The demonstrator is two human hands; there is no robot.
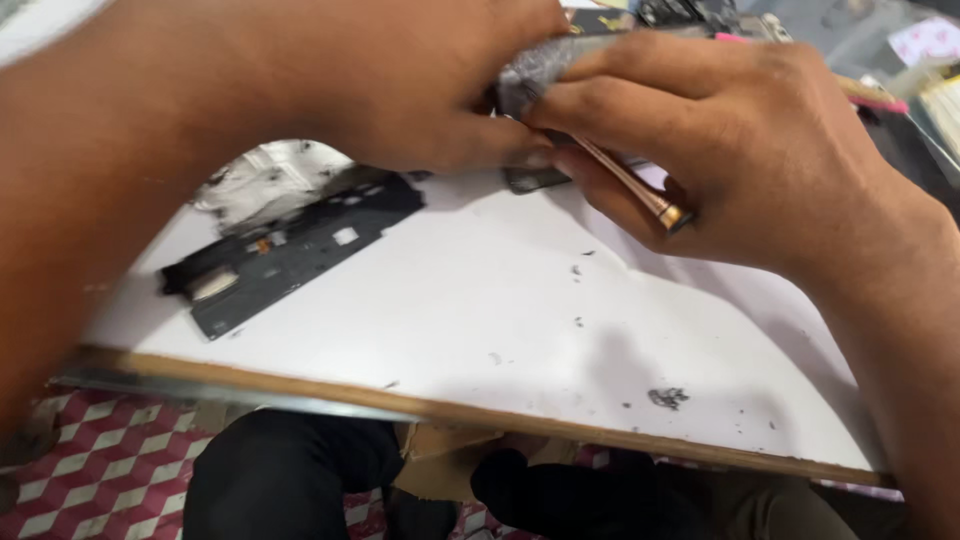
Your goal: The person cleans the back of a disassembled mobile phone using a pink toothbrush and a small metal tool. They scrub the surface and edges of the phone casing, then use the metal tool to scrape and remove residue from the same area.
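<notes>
Right now I have both hands up at the far edge of the white board [520,300], left hand [400,90] and right hand [740,140] pinched shut around a grey crumpled wad [530,70], a copper-coloured tool [640,195] tucked in my right fingers, while the black phone part [290,250] lies apart, untouched, so I judge the work mid-way.
</notes>
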